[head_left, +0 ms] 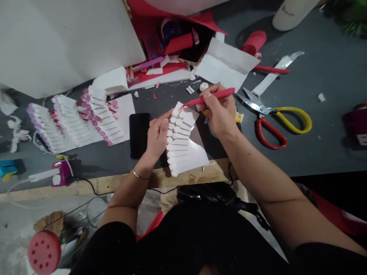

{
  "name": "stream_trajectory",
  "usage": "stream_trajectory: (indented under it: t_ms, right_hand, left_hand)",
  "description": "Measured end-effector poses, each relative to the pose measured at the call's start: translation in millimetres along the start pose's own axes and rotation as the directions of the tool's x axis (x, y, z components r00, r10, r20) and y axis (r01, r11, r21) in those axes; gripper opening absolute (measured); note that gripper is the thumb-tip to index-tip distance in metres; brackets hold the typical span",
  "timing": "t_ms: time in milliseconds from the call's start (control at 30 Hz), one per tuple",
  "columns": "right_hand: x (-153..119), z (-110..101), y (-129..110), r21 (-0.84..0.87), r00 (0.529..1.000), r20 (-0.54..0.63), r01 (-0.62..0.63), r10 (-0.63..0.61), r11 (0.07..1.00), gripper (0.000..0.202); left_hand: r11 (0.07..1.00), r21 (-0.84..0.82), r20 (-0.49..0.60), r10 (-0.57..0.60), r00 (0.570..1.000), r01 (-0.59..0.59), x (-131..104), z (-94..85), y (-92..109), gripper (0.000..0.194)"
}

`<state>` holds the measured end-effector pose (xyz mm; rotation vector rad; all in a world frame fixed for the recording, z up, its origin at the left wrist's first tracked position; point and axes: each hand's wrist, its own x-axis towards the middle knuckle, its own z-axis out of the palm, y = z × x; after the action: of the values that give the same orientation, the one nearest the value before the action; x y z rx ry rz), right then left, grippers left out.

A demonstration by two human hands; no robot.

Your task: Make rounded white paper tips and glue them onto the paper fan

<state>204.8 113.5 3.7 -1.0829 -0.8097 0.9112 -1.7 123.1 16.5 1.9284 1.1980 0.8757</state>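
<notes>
My right hand [222,114] grips a red felt-tip marker [210,96], its tip touching the uppermost piece in a row of white paper rolls [179,143]. Red marks show on that piece; the round ends below it are plain white. At the left edge of this row, my left hand [158,135] is closed on the upper rolls, thumb in front and fingers partly hidden. A glossy white sheet [197,152] lies under the rolls. Left of my left hand is a black phone [139,135].
Similar rolls with pink ends [97,118] and purple ends [43,126] lie at the left. Large scissors [265,110] with red and yellow handles rest right of my right hand, near a knife [278,72]. Paper scraps, a folded white paper [226,63] and a pale bottle [294,15] are farther back.
</notes>
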Motion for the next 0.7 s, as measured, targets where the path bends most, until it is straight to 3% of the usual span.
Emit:
stream_trajectory:
  t_ms: [700]
  right_hand:
    - [1.6, -0.7, -1.7, -0.001, 1.000, -0.002, -0.027, 0.027, 1.000, 0.042]
  left_hand:
    - [1.000, 0.000, -0.008, -0.005, 1.000, 0.005, 0.5, -1.0, -1.1, 0.061]
